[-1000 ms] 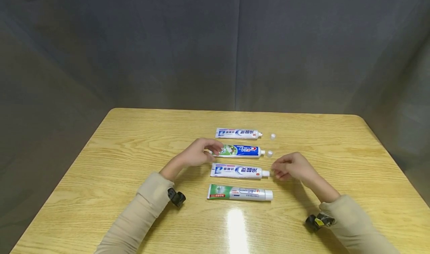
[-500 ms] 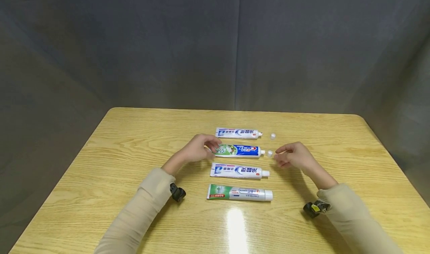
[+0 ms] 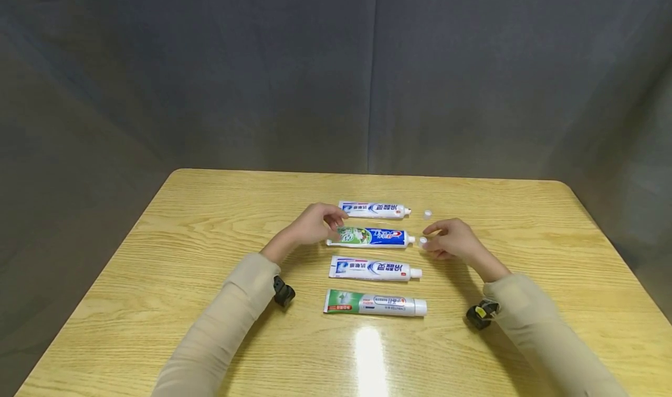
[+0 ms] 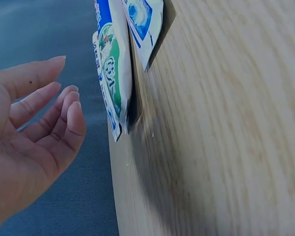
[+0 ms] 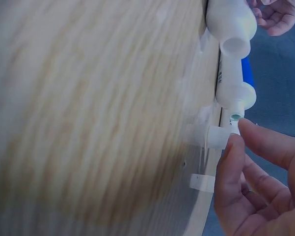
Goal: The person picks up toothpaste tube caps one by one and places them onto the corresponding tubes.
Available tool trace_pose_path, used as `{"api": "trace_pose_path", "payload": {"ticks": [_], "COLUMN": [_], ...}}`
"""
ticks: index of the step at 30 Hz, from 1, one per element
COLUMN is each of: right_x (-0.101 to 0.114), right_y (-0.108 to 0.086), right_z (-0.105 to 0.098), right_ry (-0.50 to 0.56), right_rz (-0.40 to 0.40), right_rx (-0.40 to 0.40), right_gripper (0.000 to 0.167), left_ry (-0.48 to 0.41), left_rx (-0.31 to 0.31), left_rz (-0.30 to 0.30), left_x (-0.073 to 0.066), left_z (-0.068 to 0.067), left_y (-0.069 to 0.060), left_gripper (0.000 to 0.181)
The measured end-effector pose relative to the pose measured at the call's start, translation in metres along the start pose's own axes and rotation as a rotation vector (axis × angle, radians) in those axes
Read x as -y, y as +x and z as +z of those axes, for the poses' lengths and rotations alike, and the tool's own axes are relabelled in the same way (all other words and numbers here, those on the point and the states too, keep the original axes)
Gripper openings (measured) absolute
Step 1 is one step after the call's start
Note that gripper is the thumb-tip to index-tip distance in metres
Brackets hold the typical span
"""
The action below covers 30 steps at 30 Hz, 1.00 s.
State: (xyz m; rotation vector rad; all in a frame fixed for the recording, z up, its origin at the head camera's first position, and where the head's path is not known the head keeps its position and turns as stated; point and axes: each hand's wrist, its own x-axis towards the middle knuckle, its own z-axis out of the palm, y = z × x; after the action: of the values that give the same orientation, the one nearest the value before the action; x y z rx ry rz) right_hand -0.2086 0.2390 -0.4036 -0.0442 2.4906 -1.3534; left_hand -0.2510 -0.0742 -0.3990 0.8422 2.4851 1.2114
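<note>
In the head view, my left hand (image 3: 315, 223) is held over the tail end of a blue and green Crest toothpaste tube (image 3: 373, 237). Its loosely bent fingers hold nothing; the left wrist view shows a gap between them and the tube (image 4: 115, 69). My right hand (image 3: 454, 239) is at a small white cap (image 3: 423, 241) in front of that tube's uncapped nozzle. In the right wrist view, thumb and forefinger are spread close by the cap (image 5: 218, 137); whether they touch it is unclear.
Behind lies an uncapped white toothpaste tube (image 3: 373, 210) with a loose cap (image 3: 427, 214) beside it. Nearer are a capped white tube (image 3: 370, 268) and a capped green and silver tube (image 3: 375, 303). All lie on a wooden table (image 3: 252, 199) before a dark curtain (image 3: 262, 82).
My right hand has moved away from the nearer white tube's end, back and slightly left to the Crest tube's cap. The left hand has shifted a little farther back.
</note>
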Motion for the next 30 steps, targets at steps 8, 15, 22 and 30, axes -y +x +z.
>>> {"api": "trace_pose_path", "payload": {"ticks": [8, 15, 22, 30], "right_x": [-0.002, -0.005, -0.004, -0.006], "right_y": [0.008, 0.014, 0.014, 0.011], "right_z": [0.002, 0.005, 0.007, 0.003], "right_ry": [-0.035, -0.054, -0.077, -0.012], "right_rz": [-0.001, -0.004, 0.015, 0.028], "right_rx": [-0.011, -0.027, -0.046, -0.064], "right_gripper": [0.035, 0.025, 0.020, 0.024], "left_ry": [0.047, 0.109, 0.138, 0.142], "left_rx": [0.001, 0.017, 0.048, 0.065], "left_rz": [-0.044, -0.075, -0.094, -0.148], "left_x": [0.002, 0.003, 0.007, 0.005], "left_z": [0.001, 0.001, 0.003, 0.004], "left_y": [0.008, 0.014, 0.021, 0.029], "left_gripper": [0.043, 0.043, 0.042, 0.040]}}
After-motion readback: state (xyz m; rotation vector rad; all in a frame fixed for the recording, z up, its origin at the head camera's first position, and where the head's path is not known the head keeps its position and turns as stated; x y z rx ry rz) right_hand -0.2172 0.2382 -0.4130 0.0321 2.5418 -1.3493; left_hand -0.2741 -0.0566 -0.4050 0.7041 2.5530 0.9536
